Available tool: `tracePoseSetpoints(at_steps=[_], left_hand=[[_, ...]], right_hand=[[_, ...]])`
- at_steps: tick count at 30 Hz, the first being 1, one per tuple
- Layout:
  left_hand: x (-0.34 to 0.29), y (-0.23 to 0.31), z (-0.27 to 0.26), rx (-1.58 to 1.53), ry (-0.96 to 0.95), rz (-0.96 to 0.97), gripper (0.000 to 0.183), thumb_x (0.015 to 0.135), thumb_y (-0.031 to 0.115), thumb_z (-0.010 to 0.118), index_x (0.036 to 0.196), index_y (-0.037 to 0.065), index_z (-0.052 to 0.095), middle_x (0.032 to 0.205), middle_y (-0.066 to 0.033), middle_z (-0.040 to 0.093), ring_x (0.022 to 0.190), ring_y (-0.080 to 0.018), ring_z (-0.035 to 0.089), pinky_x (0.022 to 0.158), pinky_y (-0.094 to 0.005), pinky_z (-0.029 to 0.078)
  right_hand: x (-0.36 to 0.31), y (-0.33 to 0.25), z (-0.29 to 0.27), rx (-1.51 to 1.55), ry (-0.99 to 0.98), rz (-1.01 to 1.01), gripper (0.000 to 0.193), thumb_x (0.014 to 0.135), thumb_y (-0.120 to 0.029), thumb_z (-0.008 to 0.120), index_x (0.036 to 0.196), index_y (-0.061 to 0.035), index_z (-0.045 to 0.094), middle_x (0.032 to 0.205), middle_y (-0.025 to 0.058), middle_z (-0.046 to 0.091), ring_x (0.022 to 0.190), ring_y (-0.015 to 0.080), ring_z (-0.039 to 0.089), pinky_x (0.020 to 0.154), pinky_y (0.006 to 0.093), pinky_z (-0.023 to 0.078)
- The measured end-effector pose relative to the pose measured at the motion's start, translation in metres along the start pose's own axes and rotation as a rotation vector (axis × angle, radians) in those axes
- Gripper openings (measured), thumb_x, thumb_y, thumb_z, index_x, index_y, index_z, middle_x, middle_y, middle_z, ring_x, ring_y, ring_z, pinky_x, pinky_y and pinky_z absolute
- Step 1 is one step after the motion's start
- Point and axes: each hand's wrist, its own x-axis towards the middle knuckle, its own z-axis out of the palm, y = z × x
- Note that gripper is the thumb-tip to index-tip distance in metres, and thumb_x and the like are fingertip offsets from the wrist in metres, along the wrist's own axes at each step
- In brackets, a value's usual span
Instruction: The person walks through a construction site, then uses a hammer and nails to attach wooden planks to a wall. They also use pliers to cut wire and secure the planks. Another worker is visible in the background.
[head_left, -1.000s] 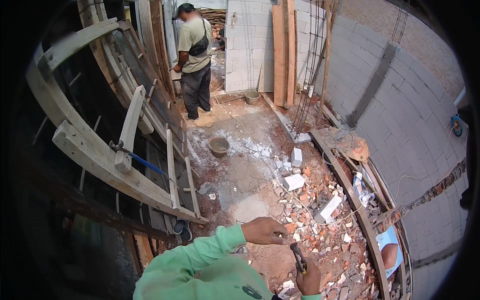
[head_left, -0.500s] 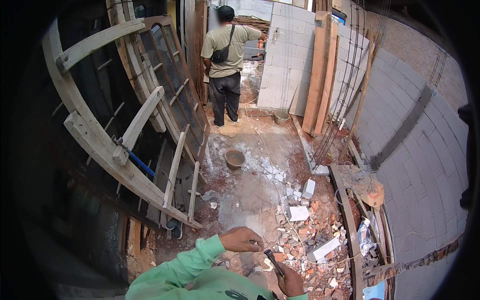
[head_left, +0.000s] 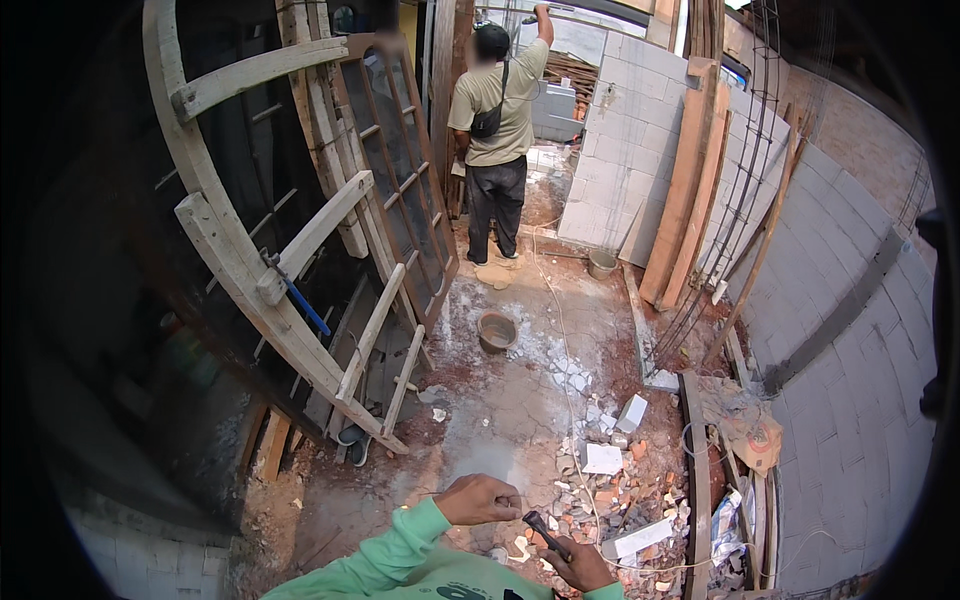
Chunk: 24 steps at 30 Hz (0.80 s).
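Wooden frame: pale timber (head_left: 255,300), leaning at far left, rungs and curved rails showing.
Blue-handled tool: (head_left: 308,306) hung on the frame's lower rail.
Shoes: dark pair (head_left: 353,442) at the foot of the frame.
Door: brown, glazed (head_left: 405,185), propped upright behind the frame.
Left hand: (head_left: 480,499) green sleeve, back of hand up, fingers curled and thumb near them, just beside the head of the hand tool; whether anything thin is pinched there, cannot tell.
Co-worker: (head_left: 492,135) standing at the opening in pale shirt and dark trousers, back mostly turned, one arm raised high.
Bucket: round, grey-brown (head_left: 497,331), on the dusty floor, well beyond the hands.
Hand tool: dark, slim (head_left: 541,525), tilted, its head up toward the left hand, its lower end in the right.
Right hand: (head_left: 583,568) fingers closed round the hand tool's lower part.
Rubble: brick bits and broken pieces (head_left: 625,492), right of the hands.
White blocks: one (head_left: 602,459) among the rubble, others near it.
Planks: (head_left: 680,200) reddish, stood against the light wall.
Sack: brown (head_left: 747,432), crumpled, beside the grey block wall (head_left: 850,370).
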Motion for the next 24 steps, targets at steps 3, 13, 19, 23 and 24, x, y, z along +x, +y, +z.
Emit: tracePoseSetpoints(at_steps=[3, 13, 19, 23, 24], left_hand=[[-0.007, -0.006, -0.001, 0.036, -0.017, -0.009, 0.028, 0.085, 0.035, 0.072, 0.098, 0.010, 0.073, 0.082, -0.0108, 0.069, 0.074, -0.0228, 0.065, 0.068, -0.0356, 0.050], [-0.015, -0.014, 0.002, -0.075, 0.047, 0.022, 0.028, 0.086, 0.035, 0.071, 0.099, 0.010, 0.074, 0.083, -0.0096, 0.070, 0.072, -0.0222, 0.064, 0.068, -0.0334, 0.049], [-0.009, -0.014, 0.008, -0.038, 0.080, 0.036, 0.025, 0.084, 0.032, 0.072, 0.095, 0.009, 0.073, 0.073, -0.0086, 0.064, 0.065, -0.0181, 0.058, 0.061, -0.0329, 0.046], [-0.005, -0.012, 0.006, -0.097, 0.092, 0.071, 0.024, 0.083, 0.031, 0.072, 0.093, 0.009, 0.073, 0.067, -0.0076, 0.060, 0.062, -0.0170, 0.055, 0.059, -0.0341, 0.044], [-0.005, -0.012, 0.005, -0.096, 0.066, 0.055, 0.024, 0.083, 0.031, 0.072, 0.092, 0.009, 0.073, 0.067, -0.0074, 0.059, 0.061, -0.0168, 0.054, 0.059, -0.0338, 0.044]], right_hand=[[0.004, 0.001, 0.008, 0.018, -0.041, 0.000, 0.037, 0.090, -0.047, 0.065, 0.096, -0.0098, 0.065, 0.063, 0.0164, 0.060, 0.063, 0.0402, 0.063, 0.058, 0.0477, 0.048], [0.009, -0.002, 0.011, -0.001, -0.039, -0.023, 0.041, 0.091, -0.049, 0.064, 0.095, -0.0082, 0.064, 0.061, 0.0178, 0.059, 0.063, 0.0411, 0.062, 0.060, 0.0474, 0.047], [0.008, 0.002, 0.012, 0.097, -0.071, 0.014, 0.042, 0.089, -0.046, 0.068, 0.101, -0.0061, 0.066, 0.061, 0.0146, 0.058, 0.059, 0.0345, 0.062, 0.058, 0.0445, 0.046], [0.008, 0.012, 0.020, 0.297, -0.300, 0.100, 0.046, 0.085, -0.041, 0.075, 0.107, -0.0026, 0.063, 0.066, 0.0057, 0.059, 0.058, 0.0234, 0.059, 0.058, 0.0378, 0.047], [0.006, 0.013, 0.021, 0.376, -0.375, 0.119, 0.048, 0.083, -0.040, 0.077, 0.109, -0.0019, 0.061, 0.069, 0.0036, 0.059, 0.059, 0.0207, 0.057, 0.058, 0.0358, 0.047]])
